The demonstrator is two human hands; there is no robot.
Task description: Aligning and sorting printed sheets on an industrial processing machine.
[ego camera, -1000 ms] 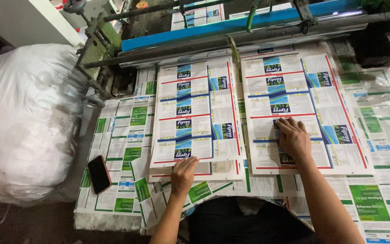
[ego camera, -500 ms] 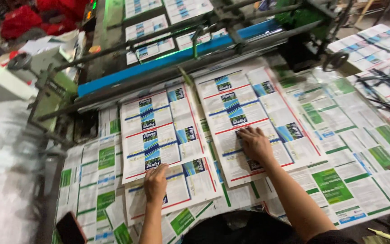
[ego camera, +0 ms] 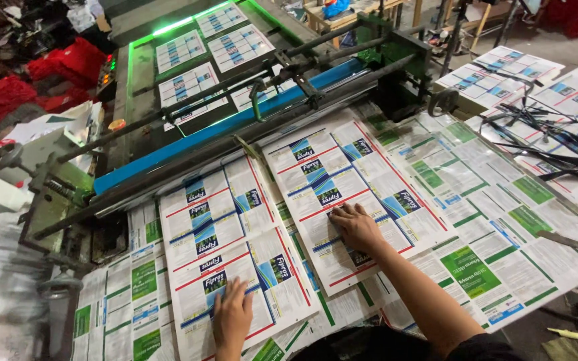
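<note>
My left hand [ego camera: 232, 314] lies flat, fingers spread, on the near end of a stack of white printed sheets [ego camera: 229, 227] with red lines and blue patches. My right hand [ego camera: 356, 227] presses flat on a second stack of the same sheets [ego camera: 342, 167] to the right. Both stacks lie just below the machine's blue bar [ego camera: 235, 127]. Neither hand grips anything.
Green-and-white printed sheets [ego camera: 490, 220] cover the table around the stacks. Behind the bar, more sheets [ego camera: 188, 83] lie on the green-lit machine bed. Black straps [ego camera: 550, 144] trail over sheets at right. A white sack [ego camera: 1, 287] sits at left, red bags [ego camera: 61, 67] beyond.
The view has swung up and to the left, showing more of the machine bed. Both hands stay pressed flat on their stacks.
</note>
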